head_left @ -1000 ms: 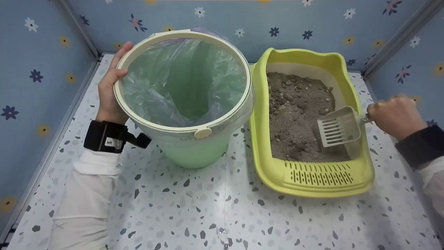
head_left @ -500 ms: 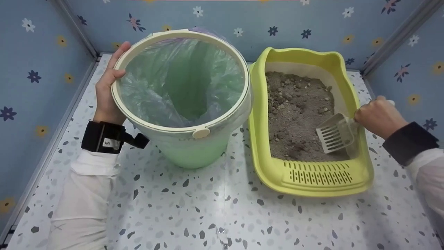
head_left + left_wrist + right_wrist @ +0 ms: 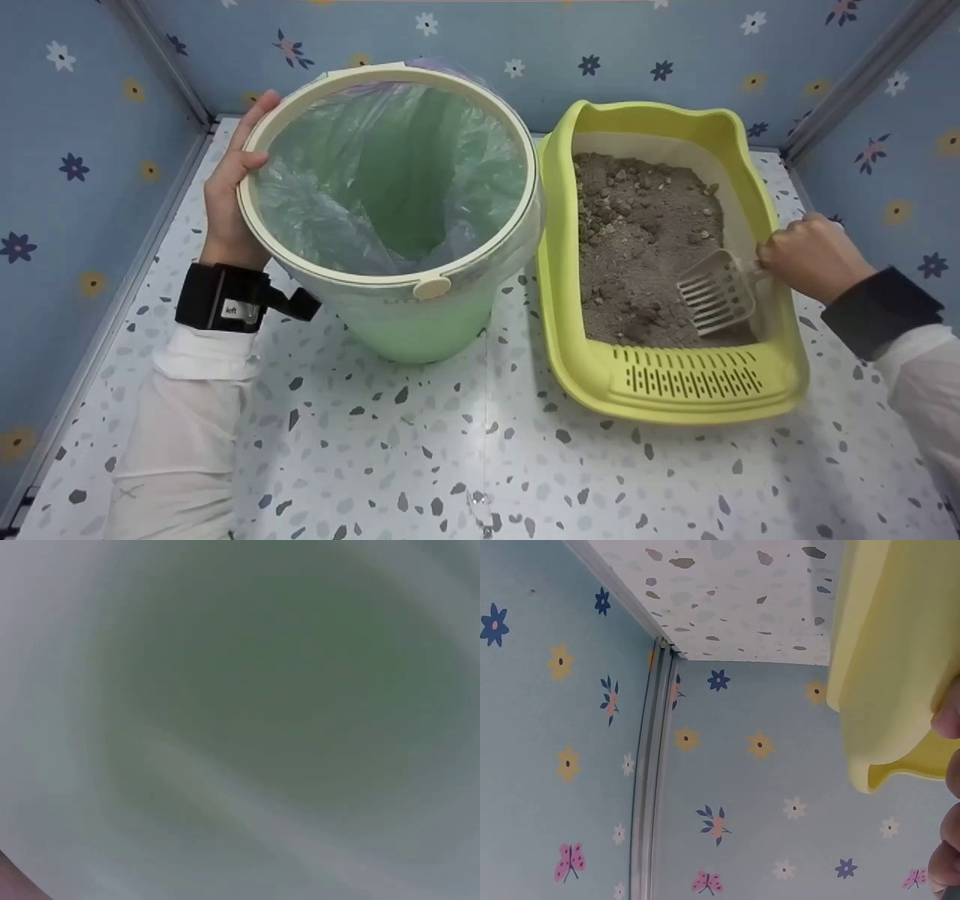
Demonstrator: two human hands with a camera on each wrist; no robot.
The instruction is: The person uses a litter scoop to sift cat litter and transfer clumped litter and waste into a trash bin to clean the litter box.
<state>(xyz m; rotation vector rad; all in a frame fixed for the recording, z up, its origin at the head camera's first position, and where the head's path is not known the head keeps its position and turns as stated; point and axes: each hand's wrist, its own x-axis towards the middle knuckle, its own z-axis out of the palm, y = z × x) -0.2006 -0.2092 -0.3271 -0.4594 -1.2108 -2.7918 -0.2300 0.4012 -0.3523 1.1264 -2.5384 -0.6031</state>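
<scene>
The right hand (image 3: 814, 253), fingers curled round the slotted scoop (image 3: 718, 292), holds it at the litter's (image 3: 630, 251) four o'clock side, inside the yellow tray (image 3: 559, 307). The left hand (image 3: 231, 199), visible fingers straight, touches the green bin (image 3: 420, 330) at nine o'clock.

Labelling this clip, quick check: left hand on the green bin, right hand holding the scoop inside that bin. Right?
No, one fix: the scoop is inside the yellow tray, as the head view shows. The rest stands: left hand on the green bin, right hand holding the scoop.
</scene>
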